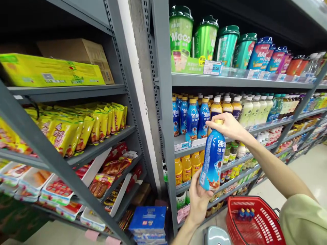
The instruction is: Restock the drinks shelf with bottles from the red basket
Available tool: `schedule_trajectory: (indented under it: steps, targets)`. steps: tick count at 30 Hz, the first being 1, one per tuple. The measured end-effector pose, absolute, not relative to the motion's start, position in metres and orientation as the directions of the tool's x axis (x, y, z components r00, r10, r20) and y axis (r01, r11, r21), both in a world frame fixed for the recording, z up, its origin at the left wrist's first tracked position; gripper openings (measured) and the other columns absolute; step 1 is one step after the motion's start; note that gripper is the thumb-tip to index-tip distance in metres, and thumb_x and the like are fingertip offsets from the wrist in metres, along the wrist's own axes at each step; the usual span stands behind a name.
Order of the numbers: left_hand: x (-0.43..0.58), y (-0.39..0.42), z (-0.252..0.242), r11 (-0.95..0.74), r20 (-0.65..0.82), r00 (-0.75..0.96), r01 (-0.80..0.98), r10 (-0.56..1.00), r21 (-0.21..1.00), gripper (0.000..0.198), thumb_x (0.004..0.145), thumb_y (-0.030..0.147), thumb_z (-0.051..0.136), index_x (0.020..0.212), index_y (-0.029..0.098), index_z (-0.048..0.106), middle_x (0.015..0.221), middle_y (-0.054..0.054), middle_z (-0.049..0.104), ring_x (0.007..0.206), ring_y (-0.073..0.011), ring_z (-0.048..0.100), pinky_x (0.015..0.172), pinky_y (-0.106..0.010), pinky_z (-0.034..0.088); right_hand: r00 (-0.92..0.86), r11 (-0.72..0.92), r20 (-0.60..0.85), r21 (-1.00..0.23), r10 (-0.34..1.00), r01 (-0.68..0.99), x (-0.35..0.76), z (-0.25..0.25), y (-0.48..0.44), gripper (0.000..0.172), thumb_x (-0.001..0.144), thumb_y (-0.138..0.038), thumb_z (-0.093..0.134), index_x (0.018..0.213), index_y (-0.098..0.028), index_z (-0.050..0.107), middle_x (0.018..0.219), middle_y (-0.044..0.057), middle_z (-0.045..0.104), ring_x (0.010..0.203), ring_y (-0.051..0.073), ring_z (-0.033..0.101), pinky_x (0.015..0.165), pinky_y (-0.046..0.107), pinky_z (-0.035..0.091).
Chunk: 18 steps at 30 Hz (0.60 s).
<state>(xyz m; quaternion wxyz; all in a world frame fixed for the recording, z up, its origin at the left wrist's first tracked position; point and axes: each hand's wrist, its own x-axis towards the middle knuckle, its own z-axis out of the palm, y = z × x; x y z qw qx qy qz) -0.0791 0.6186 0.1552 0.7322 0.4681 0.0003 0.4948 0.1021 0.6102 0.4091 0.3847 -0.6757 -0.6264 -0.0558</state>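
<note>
Both hands hold a blue plastic coffee drink bottle (213,158) with a yellow cap, tilted slightly in front of the drinks shelf. My right hand (228,126) has its fingers closed around the cap and neck. From below, my left hand (199,197) supports the base, with the thumb and fingers around the bottom edge. Just behind, matching blue bottles (192,119) stand in rows on the shelf (194,147), beside bottles with white caps (216,105). Orange drink bottles (187,168) line the shelf below.
On the floor at lower right sits a red shopping basket (268,228) with three small blue bottles (246,213) inside. A grey-lidded object (217,234) lies beside it. Meco cups (181,34) fill the shelf above. At left, yellow snack packets (63,134) crowd another rack; blue boxes (148,219) are stacked below.
</note>
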Motion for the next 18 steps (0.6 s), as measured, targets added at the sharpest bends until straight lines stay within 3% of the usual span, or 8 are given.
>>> schedule_trajectory:
  steps: [5,8,13,16,18]
  targets:
    - [-0.099,0.631,0.162,0.111,0.456,0.622,-0.659,0.636,0.744,0.077,0.087,0.054,0.087,0.151,0.025,0.055,0.155,-0.015,0.058,0.140,-0.0308,0.060,0.119,-0.037,0.050,0.147,0.113,0.628,-0.354,0.764,0.928,0.084,0.410,0.608,0.050,0.092,-0.050,0.054,0.055,-0.018,0.044,0.055,0.001,0.040,0.055,0.011,0.032,0.057,0.033,0.026]
    - [-0.113,0.643,0.162,0.021,0.455,0.652,-0.585,0.606,0.811,0.069,0.098,0.045,0.077,0.160,0.032,0.047,0.166,-0.010,0.046,0.150,-0.0278,0.050,0.125,-0.037,0.043,0.081,0.156,0.743,-0.244,0.665,0.957,0.066,0.420,0.602,0.043,0.093,-0.038,0.054,0.056,-0.018,0.046,0.054,0.001,0.041,0.053,0.011,0.034,0.057,0.034,0.026]
    - [-0.134,0.665,0.164,-0.343,0.589,0.435,-0.521,0.681,0.782,0.044,0.107,0.029,0.063,0.150,0.038,0.056,0.163,-0.008,0.043,0.145,-0.0265,0.051,0.114,-0.038,0.055,-0.035,0.165,0.911,-0.037,0.412,0.986,0.045,0.449,0.604,0.041,0.094,-0.030,0.054,0.056,-0.018,0.045,0.051,-0.001,0.034,0.049,0.009,0.029,0.055,0.033,0.025]
    - [-0.142,0.673,0.165,-0.423,0.636,0.366,-0.513,0.679,0.747,0.036,0.108,0.026,0.060,0.142,0.036,0.060,0.154,-0.009,0.048,0.139,-0.0243,0.055,0.107,-0.035,0.058,-0.065,0.090,0.959,0.041,0.275,0.995,0.046,0.464,0.619,0.043,0.095,-0.032,0.056,0.057,-0.019,0.043,0.053,-0.001,0.034,0.052,0.008,0.029,0.058,0.032,0.028]
    - [-0.144,0.675,0.164,-0.447,0.649,0.340,-0.509,0.681,0.736,0.034,0.108,0.024,0.059,0.140,0.035,0.061,0.148,-0.009,0.051,0.136,-0.0228,0.057,0.103,-0.031,0.059,-0.055,0.040,0.963,0.046,0.264,0.998,0.048,0.473,0.631,0.047,0.099,-0.035,0.057,0.057,-0.019,0.043,0.055,0.000,0.041,0.055,0.008,0.035,0.062,0.032,0.032]
